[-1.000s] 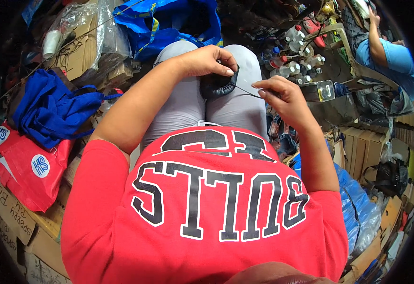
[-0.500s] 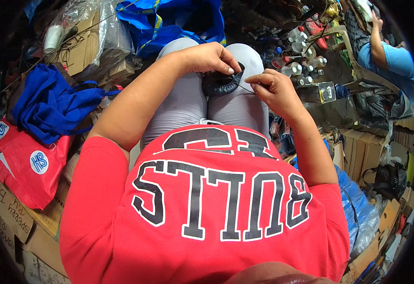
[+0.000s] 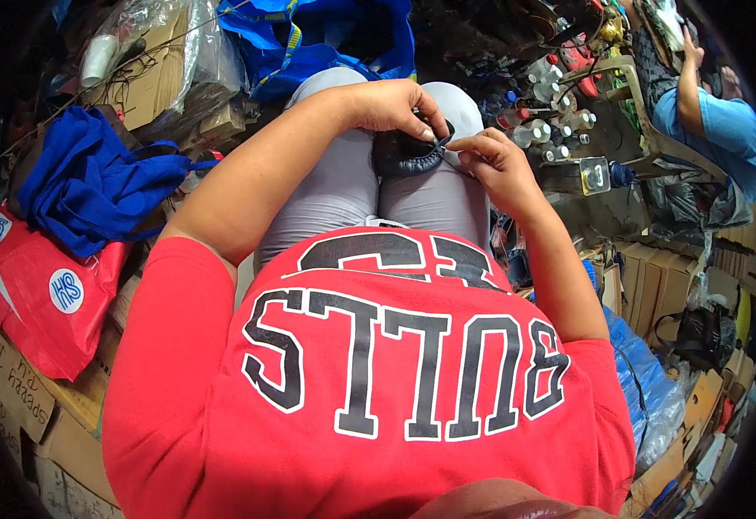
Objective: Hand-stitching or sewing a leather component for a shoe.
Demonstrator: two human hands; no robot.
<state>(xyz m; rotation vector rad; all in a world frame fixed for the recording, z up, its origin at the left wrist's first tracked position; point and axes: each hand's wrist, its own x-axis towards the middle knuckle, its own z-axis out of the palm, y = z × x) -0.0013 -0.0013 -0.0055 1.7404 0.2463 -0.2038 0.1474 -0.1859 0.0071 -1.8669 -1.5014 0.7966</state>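
On my lap rests a small black leather shoe, apparently a moccasin, with a puckered, gathered seam along its near edge. My left hand reaches over its far side, thumb and fingers closed on the rim. Beside its right edge, my right hand is pinched close to the seam, fingertips almost meeting the left ones. Something thin lies between the right fingertips; whether it is a needle or thread I cannot tell. Part of the shoe is hidden under my left hand.
A blue bag lies beyond my knees, with plastic bottles to its right. Blue cloth and a red bag sit at left. Cardboard boxes stand at right. Another person in a blue shirt is at far right.
My right hand has moved slightly left, closer to the shoe's edge and my left fingertips. The dark strand that stretched between the right hand and the shoe no longer shows clearly.
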